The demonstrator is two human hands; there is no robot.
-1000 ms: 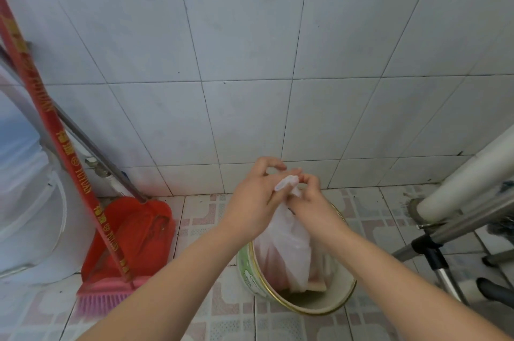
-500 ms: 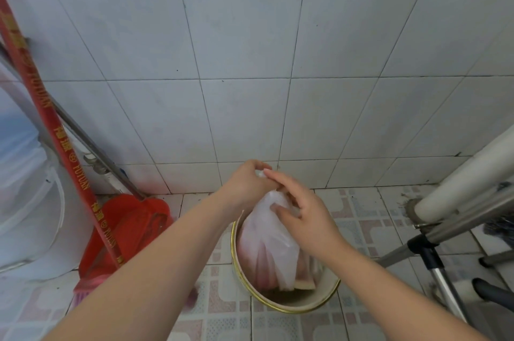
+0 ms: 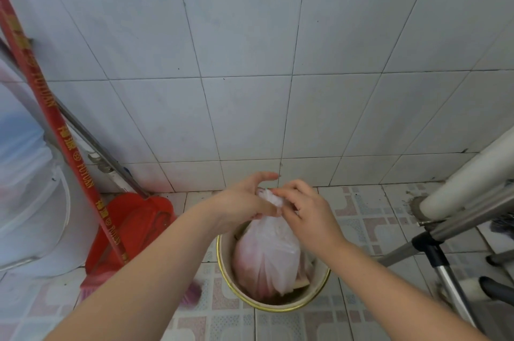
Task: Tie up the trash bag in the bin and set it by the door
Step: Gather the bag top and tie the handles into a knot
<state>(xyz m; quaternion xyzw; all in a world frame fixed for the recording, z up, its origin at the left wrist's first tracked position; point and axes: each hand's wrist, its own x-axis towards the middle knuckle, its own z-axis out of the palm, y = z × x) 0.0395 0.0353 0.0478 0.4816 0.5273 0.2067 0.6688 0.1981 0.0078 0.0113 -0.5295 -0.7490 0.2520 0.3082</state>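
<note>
Above bin (image 3: 274, 302) — L hand (image 3: 241, 208) & R hand (image 3: 307, 211) grip pinched on trash bag (image 3: 267, 254) neck between them.

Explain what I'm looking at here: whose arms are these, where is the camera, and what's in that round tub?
There is no machine here. A person wears a camera on the head, so you look down along their own two bare arms. The left hand and the right hand both pinch the gathered neck of a thin white trash bag, as if tying it. The bag sits in a round bin with a gold rim on the patterned tile floor, near a white tiled wall. To the left a red dustpan and a red broom handle lean by the wall. Metal tubes stand to the right; I cannot tell what they belong to.
</note>
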